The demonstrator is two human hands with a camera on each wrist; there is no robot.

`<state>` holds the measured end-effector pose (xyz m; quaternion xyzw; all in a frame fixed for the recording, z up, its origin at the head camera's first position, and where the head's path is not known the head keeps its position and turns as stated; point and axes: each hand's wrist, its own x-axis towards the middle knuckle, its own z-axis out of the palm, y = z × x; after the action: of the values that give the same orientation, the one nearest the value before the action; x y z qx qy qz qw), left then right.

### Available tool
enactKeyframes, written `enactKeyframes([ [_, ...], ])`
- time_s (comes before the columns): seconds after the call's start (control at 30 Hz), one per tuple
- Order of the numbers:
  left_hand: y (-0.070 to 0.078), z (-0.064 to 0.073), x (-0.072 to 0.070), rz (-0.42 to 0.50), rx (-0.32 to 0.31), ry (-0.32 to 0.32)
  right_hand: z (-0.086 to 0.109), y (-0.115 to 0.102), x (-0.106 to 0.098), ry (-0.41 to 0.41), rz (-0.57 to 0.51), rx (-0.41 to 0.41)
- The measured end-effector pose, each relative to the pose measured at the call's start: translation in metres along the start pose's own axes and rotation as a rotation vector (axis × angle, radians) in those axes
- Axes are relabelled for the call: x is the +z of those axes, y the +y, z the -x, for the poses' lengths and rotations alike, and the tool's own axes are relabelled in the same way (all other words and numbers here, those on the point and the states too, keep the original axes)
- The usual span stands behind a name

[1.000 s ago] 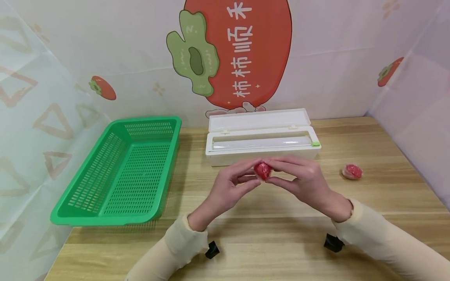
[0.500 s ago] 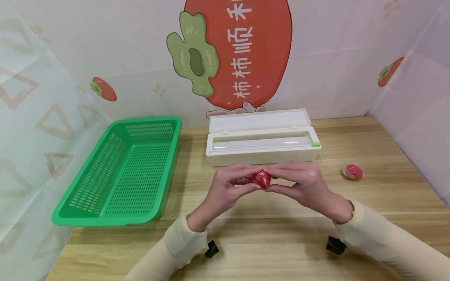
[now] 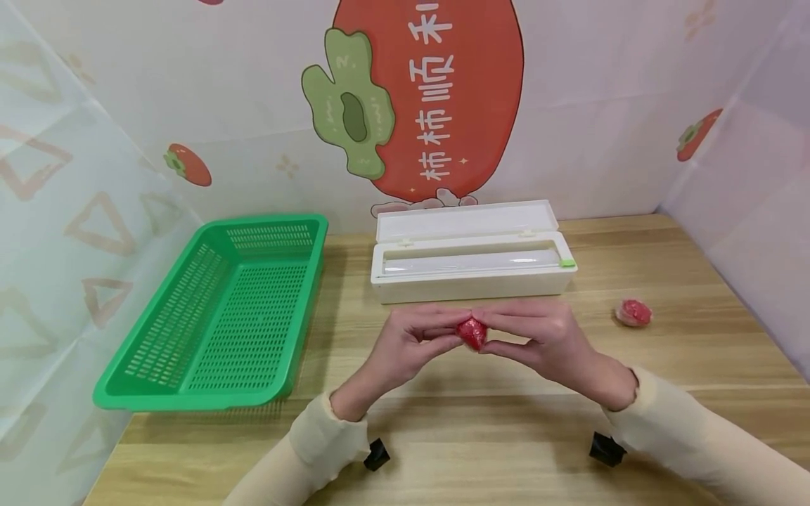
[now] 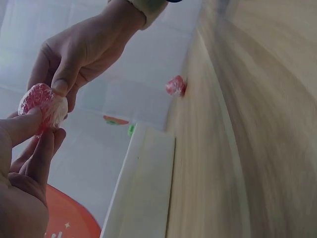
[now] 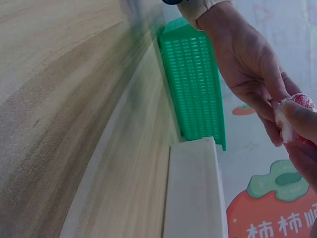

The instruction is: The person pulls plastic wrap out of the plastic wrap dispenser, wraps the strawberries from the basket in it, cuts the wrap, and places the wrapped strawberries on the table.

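Between both hands, in front of the white box, is a small red lump wrapped in clear film (image 3: 472,333). My left hand (image 3: 411,344) pinches its left side with thumb and fingertips. From the right, my right hand (image 3: 544,334) pinches the other side the same way. The left wrist view shows the wrapped lump (image 4: 43,105) as red with a whitish part, the film shiny and crinkled over it. It is held above the wooden table. A second film-wrapped red lump (image 3: 634,313) lies on the table off to the right.
Behind the hands stands a long white cling film dispenser (image 3: 477,287), lid raised, a roll inside. A green slotted plastic basket (image 3: 294,330) sits at the left. Printed cloth walls (image 3: 601,140) enclose the table's back and sides.
Both hands have come down a little in the head view, toward the body, with the wrapped lump between them. The head view has tilted slightly. Basket, dispenser and second lump stay put.
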<state>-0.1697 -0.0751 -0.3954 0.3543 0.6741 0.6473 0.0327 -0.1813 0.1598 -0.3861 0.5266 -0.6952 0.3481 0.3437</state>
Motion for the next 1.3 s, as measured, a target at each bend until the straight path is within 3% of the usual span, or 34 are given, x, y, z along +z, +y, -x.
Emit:
enactKeyframes([
  [0.2, -0.001, -0.001, 0.006, -0.007, -0.011, 0.010, 0.000, -0.004, -0.002, 0.005, 0.105, -0.018],
  [0.4, -0.003, -0.004, 0.008, 0.036, -0.030, 0.040, -0.002, -0.004, -0.004, -0.021, 0.152, 0.016],
  [0.77, 0.003, -0.006, -0.002, -0.062, -0.102, 0.086, 0.000, 0.000, -0.019, -0.087, 0.163, 0.031],
  [0.97, 0.005, -0.003, -0.017, -0.304, -0.090, 0.172, 0.011, 0.004, -0.037, -0.081, 0.182, 0.086],
  [1.17, 0.005, -0.005, -0.034, -0.716, 0.042, 0.294, 0.029, 0.014, -0.065, -0.067, 0.244, 0.155],
  [1.3, 0.003, -0.007, -0.041, -0.929, 0.047, 0.335, 0.044, 0.021, -0.083, -0.079, 0.292, 0.219],
])
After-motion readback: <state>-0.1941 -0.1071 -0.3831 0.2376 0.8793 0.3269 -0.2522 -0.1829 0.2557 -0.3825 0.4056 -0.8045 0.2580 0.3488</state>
